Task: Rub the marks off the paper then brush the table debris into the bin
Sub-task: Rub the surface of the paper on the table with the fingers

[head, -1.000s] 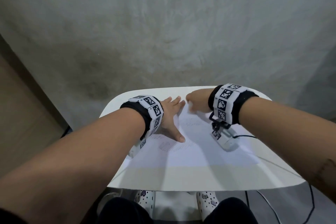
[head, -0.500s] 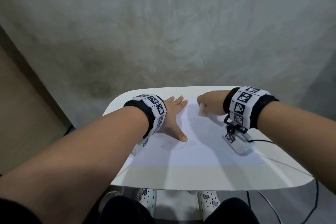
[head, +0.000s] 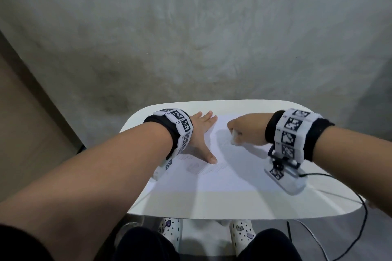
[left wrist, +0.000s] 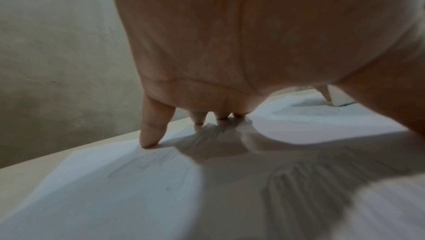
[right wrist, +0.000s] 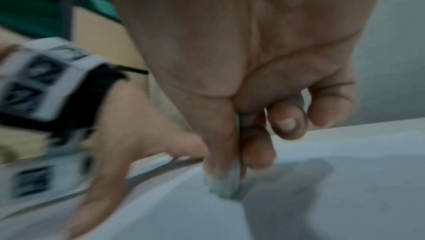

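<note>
A white sheet of paper (head: 222,178) with faint pencil marks (head: 203,168) lies on the small white table (head: 222,207). My left hand (head: 201,135) lies flat on the paper's left part, fingers spread and straight, pressing it down; its fingertips (left wrist: 149,140) touch the sheet. My right hand (head: 244,131) pinches a small white eraser (head: 233,139) between thumb and fingers, its lower end on the paper near the far middle. In the right wrist view the eraser (right wrist: 226,184) shows blurred against the paper (right wrist: 322,207).
The table's rounded edges drop off on all sides, with grey floor (head: 191,38) beyond. A black cable (head: 364,207) runs off the table's right edge. My feet in white shoes (head: 169,231) sit under the near edge. No bin is in view.
My right hand with the eraser has slid rightward across the paper. The left hand has stayed flat on the sheet.
</note>
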Motion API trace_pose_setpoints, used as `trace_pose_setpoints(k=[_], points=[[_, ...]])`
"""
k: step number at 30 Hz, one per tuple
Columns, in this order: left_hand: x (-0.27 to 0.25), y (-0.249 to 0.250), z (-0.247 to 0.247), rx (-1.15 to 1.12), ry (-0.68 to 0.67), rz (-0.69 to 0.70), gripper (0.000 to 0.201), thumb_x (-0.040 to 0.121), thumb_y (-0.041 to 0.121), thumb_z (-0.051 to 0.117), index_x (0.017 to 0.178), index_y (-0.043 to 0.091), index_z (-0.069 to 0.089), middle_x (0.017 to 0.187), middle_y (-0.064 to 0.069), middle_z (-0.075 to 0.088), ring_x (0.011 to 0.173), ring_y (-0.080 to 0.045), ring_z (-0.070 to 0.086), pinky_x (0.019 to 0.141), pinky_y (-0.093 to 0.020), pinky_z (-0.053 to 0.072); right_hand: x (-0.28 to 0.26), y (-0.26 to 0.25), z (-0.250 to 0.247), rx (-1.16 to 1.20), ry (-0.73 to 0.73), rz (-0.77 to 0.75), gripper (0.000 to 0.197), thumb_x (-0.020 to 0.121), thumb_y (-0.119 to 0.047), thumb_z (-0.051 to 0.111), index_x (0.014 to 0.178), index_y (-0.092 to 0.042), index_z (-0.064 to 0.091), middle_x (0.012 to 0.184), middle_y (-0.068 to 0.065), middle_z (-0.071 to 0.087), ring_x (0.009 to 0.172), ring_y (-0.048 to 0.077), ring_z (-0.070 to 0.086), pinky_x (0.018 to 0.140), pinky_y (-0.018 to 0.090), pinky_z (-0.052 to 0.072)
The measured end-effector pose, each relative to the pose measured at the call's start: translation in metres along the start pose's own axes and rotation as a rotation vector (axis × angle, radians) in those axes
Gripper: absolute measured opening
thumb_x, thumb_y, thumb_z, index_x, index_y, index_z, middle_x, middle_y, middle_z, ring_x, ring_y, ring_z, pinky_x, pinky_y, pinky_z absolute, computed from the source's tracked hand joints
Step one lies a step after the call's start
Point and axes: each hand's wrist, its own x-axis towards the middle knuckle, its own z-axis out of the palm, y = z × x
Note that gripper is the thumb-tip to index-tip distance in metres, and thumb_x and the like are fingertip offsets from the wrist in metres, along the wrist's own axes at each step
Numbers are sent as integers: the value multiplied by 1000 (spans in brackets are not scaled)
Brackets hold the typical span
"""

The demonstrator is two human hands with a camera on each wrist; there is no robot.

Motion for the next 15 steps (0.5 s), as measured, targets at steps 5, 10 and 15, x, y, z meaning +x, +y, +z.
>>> trace_pose_setpoints(k=[5, 10, 15], points=[[0, 0, 0, -1, -5, 1, 131, 70, 72, 69, 153, 25, -21, 160, 9, -27, 149, -18, -18, 119, -50, 3, -1, 6, -4, -59, 41, 42, 18, 92, -12, 44, 107, -10, 55, 98, 5, 60, 89, 25, 57, 77, 32, 43], [0, -1, 0, -5, 1, 4, 132, 69, 73, 69, 153, 25, -21, 160, 9, -27, 150, -18, -17, 119, -49, 3, -1, 11, -6, -10, 30, 70, 4, 89, -12, 44, 93, -14, 47, 76, -2, 51, 80, 24, 47, 74, 32, 41], [1, -1, 0, 6, -5, 3, 131, 70, 72, 69, 153, 25, -21, 160, 8, -27, 150, -19, -17, 119, -49, 3, -3, -7, 3, -33, -4, -44, 12, 94, -16, 46, 104, -12, 52, 101, 5, 60, 92, 25, 56, 82, 34, 45]])
